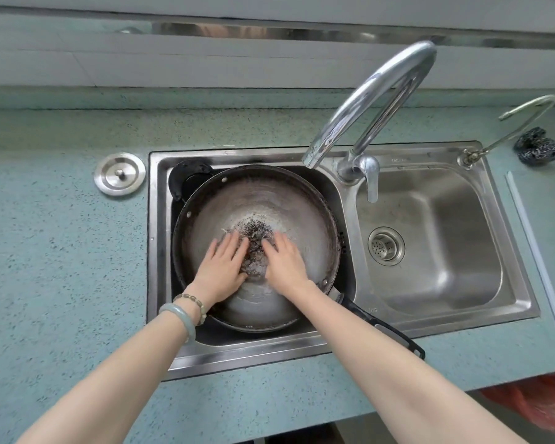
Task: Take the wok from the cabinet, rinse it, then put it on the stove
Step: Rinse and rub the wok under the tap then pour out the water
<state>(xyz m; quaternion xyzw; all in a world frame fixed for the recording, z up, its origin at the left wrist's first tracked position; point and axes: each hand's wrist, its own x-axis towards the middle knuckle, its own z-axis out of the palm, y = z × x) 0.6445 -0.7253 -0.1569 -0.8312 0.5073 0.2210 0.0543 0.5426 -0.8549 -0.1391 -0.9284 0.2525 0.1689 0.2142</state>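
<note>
Resting in the sink, the wok lies under left hand and right hand, fingers straight, pressing a scourer

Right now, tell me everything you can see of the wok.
The wok is a wide round pan of grey, worn-looking metal with a dark rim and rivets just below it. It sits mouth up and fills the left basin of the steel sink. Its long black handle reaches out over the sink's front edge, towards the right. The left hand and right hand press a metal scouring pad against its bottom with straight fingers.
</note>
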